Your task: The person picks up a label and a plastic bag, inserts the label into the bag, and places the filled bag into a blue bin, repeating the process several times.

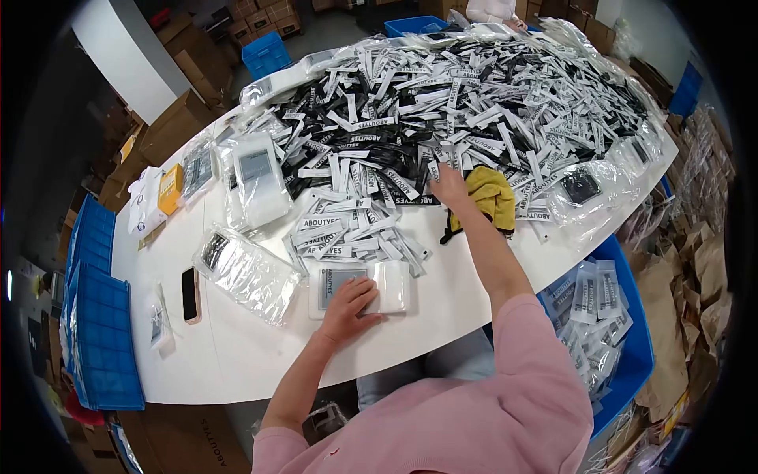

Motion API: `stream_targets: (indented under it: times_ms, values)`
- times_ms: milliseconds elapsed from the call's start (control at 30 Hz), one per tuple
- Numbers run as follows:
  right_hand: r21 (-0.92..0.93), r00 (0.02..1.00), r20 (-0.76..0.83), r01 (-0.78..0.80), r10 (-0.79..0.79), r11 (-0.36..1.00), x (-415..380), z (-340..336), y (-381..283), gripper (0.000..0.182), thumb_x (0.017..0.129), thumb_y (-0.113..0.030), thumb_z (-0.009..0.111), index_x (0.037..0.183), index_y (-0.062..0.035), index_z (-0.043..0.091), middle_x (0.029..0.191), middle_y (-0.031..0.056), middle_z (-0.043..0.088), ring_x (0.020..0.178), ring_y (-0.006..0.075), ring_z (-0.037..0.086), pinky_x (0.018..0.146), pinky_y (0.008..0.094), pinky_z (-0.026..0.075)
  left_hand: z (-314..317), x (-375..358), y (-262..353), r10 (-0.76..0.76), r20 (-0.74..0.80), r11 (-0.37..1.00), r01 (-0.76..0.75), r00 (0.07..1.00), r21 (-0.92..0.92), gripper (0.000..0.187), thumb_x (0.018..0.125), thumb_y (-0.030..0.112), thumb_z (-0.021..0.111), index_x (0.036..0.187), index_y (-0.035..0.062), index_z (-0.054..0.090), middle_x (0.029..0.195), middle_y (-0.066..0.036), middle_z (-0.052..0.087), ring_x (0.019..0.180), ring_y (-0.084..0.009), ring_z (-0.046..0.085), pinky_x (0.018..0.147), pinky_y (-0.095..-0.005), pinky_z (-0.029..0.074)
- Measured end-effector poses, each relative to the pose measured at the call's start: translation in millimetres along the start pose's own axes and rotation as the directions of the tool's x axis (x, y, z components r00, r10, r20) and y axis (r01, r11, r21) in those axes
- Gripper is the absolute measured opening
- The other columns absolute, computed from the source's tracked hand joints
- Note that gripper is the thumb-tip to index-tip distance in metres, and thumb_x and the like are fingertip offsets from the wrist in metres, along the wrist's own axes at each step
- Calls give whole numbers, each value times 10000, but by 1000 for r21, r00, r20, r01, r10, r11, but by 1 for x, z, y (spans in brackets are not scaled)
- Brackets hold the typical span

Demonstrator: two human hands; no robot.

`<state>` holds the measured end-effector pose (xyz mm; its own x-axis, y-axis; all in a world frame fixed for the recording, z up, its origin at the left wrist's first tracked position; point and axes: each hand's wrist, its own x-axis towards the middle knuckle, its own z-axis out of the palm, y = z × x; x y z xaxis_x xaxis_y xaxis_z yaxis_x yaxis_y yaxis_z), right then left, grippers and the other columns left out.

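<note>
My left hand (350, 310) lies flat, fingers stretched out, on a stack of clear plastic bags (392, 287) with a grey printed panel at the table's near edge. My right hand (450, 186) reaches forward into a big heap of black and white stick packets (505, 103) printed ABOUTYES. Its fingers are closed around the end of a stick packet (433, 171), partly hidden among the others. Just right of that hand lies a yellow cloth glove (491, 199). A smaller pile of white stick packets (335, 229) sits beyond my left hand.
Packs of clear bags (249, 272) lie on the left of the white table (185, 363), near a phone (190, 295) and a yellow box (170, 189). More bags (583, 186) lie at right. A blue bin (632, 387) of filled pouches stands beside me. Another person (491, 11) is across the table.
</note>
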<state>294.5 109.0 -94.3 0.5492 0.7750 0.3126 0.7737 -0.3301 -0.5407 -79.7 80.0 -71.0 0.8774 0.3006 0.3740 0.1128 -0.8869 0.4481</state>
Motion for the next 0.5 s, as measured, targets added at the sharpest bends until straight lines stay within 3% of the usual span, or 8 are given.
stream_targets:
  times_ms: [67, 133, 167, 200, 300, 367, 400, 500]
  values:
    - [52, 985, -164, 66, -56, 996, 3, 19, 13, 324, 759, -244, 625, 884, 35, 518, 815, 222, 608, 783, 394, 595, 709, 451, 484, 2, -3, -4, 13, -17, 1000, -13, 1000, 2, 506, 644, 235, 764, 1084, 58, 589, 1152, -112, 565, 1131, -304, 501, 984, -450, 356]
    - [414, 958, 131, -285, 254, 864, 4, -6, 7, 331, 788, -289, 631, 797, 25, 528, 688, 162, 597, 583, 300, 600, 578, 394, 499, 0, -3, -5, 2, -40, 999, -4, 999, -34, 473, 667, 223, 747, 1082, 59, 589, 1129, -113, 576, 1109, -299, 516, 970, -445, 372]
    - [698, 930, 225, -363, 292, 618, -2, -14, 3, 351, 810, -315, 631, 703, 2, 526, 567, 89, 542, 442, 175, 535, 435, 318, 448, 0, -2, -4, -9, -64, 997, 5, 998, -71, 441, 691, 212, 729, 1080, 60, 589, 1107, -114, 587, 1087, -294, 531, 956, -441, 388]
    - [691, 928, 230, -368, 294, 622, -9, -27, -6, 351, 810, -315, 631, 703, 2, 526, 567, 89, 542, 442, 175, 535, 435, 318, 448, 2, -4, -6, -15, -65, 997, 10, 998, -79, 441, 691, 212, 729, 1080, 60, 589, 1107, -114, 587, 1087, -294, 531, 956, -441, 388]
    - [537, 921, 371, -316, 117, 782, -20, -44, -35, 302, 840, -271, 602, 683, -16, 557, 513, 16, 492, 431, 98, 491, 372, 250, 388, 7, -6, -11, 10, -107, 997, -18, 994, -79, 330, 763, 165, 658, 1068, 59, 589, 1066, -122, 604, 1018, -298, 568, 890, -400, 447]
    - [359, 943, 328, -73, -52, 930, -25, -37, -58, 299, 836, -276, 592, 716, -2, 581, 508, 54, 518, 448, 173, 516, 439, 291, 435, 11, -7, -10, -135, -204, 977, 95, 970, -193, 212, 824, 104, 571, 1027, 44, 583, 953, -142, 619, 864, -331, 599, 747, -378, 495]
    - [172, 923, 185, 306, -336, 936, -21, -14, -51, 250, 806, -255, 608, 755, -11, 607, 602, 105, 575, 567, 273, 576, 560, 346, 484, 14, -9, -11, -142, -210, 976, 102, 967, -191, 212, 824, 104, 571, 1027, 44, 583, 953, -142, 619, 864, -331, 599, 747, -378, 495]
    - [-104, 907, 213, 392, -364, 914, -33, 10, -56, 196, 776, -224, 603, 760, -29, 606, 790, 188, 610, 796, 337, 609, 691, 447, 491, 16, -17, -11, -298, -232, 953, 273, 926, -133, 140, 871, 86, 494, 970, 17, 565, 808, -163, 595, 701, -356, 575, 607, -395, 468]
